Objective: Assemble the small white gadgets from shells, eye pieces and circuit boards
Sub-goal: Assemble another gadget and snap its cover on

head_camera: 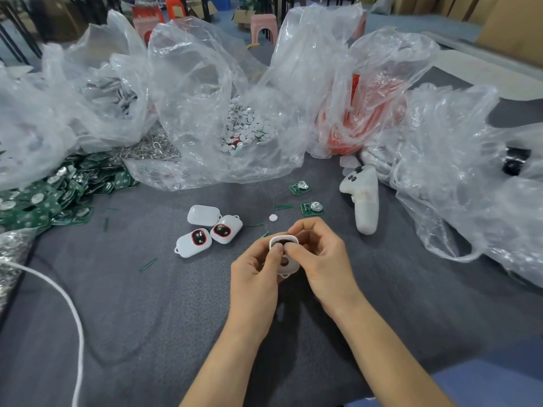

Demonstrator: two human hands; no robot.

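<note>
Both hands are holding one white shell [289, 267] just above the bench [147, 304]. Your left hand [255, 268] is gripping its 9 o'clock side and your right hand [320, 259] is gripping the 3 o'clock side, thumbs pressing on the dark eye piece [283, 241]. Three gadgets [194, 242] are lying at the shell's 10 o'clock, two circuit boards [312, 207] at its 1 o'clock.

Nearest us the grey mat [132, 333] lies open on both sides of our left hand [255, 268] and right hand [323, 257], which grip a shell [291, 268]; only a white cord [69, 301] crosses the far left. Beyond, three gadgets [194, 243] lie to the left, two circuit boards [312, 208] and a controller [364, 201] to the right, with a gap between. Plastic bags [205, 98] wall the back and right.
</note>
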